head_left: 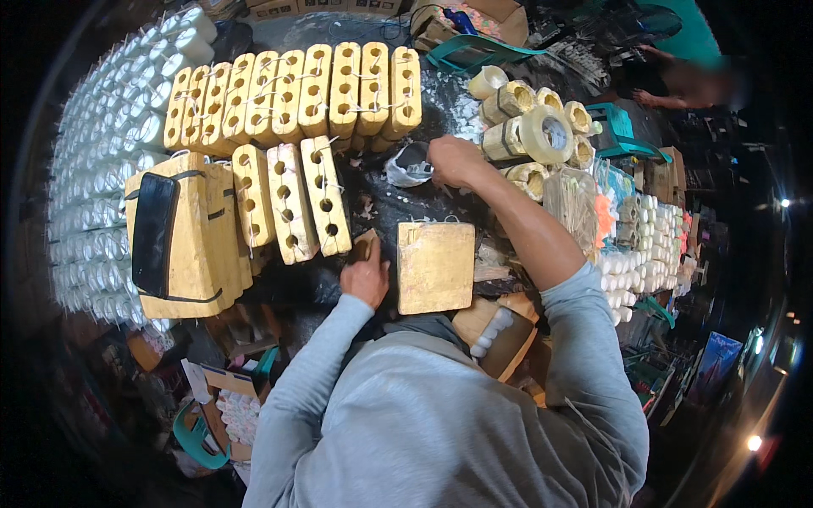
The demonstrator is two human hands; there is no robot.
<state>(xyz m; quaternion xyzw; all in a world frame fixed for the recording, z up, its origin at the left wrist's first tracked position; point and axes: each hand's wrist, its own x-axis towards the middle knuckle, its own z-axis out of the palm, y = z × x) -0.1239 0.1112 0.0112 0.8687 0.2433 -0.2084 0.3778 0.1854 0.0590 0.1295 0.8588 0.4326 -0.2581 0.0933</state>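
Observation:
My right hand (457,162) is closed at the rim or handle of a small metal cup (410,166), its outside smeared with white, on the dark tabletop. Nearer me, my left hand (367,279) is closed around a small flat brown piece (365,243), whose material I cannot make out. Between my arms a square yellow mould block (435,267) stands with string along its far edge. Left of my left hand, three narrow yellow moulds with round holes (290,203) lean side by side, with strings at some holes.
A row of similar yellow moulds (315,91) stands behind. A strapped yellow stack (207,245) carries a black flat slab (154,234). White cylinders (102,203) are massed at left. At right are yellowish hollow tubes (506,140) and a clear tape roll (546,134). Another person's arm (669,97) shows far right.

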